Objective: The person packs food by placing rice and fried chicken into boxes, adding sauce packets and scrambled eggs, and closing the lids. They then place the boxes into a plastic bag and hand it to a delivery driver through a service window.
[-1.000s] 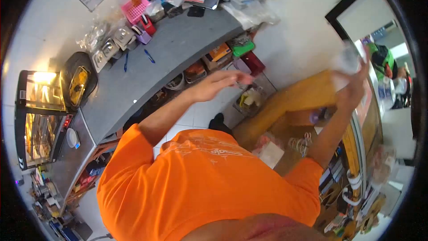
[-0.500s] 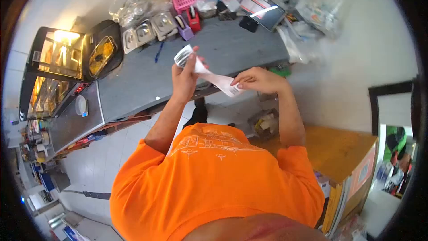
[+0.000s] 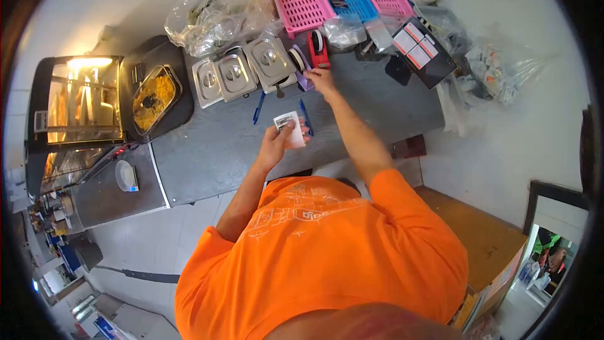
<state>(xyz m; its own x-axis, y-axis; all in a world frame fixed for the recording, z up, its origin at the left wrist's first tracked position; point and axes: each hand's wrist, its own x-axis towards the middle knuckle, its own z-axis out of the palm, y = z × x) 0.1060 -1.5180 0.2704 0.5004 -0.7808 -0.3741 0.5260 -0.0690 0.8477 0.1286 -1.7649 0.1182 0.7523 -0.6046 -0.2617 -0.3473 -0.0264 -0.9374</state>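
A folded paper receipt [image 3: 291, 136] with dark print is gripped in my left hand [image 3: 272, 150], thumb across its face, low over the grey counter. My right hand [image 3: 323, 82] reaches forward, its fingers closed at the front end of a purple tape dispenser [image 3: 304, 79]. Whether a strip of tape is between those fingertips is too small to tell. Just behind stands a red tape dispenser [image 3: 319, 55]. One blue pen [image 3: 306, 118] lies partly behind my left fingers, and another blue pen [image 3: 258, 108] lies to the left.
Lidded steel containers [image 3: 234, 73] and clear plastic bags [image 3: 220, 16] stand at the back left. Behind are a pink basket [image 3: 303, 16], a blue basket and another pink one. A tablet [image 3: 423, 52] leans at the right. A lit food warmer [image 3: 82, 104] stands at the far left.
The receipt, stretched between both hands before, is now folded in my left hand alone. My right hand has let go of it and moved forward to the purple tape dispenser.
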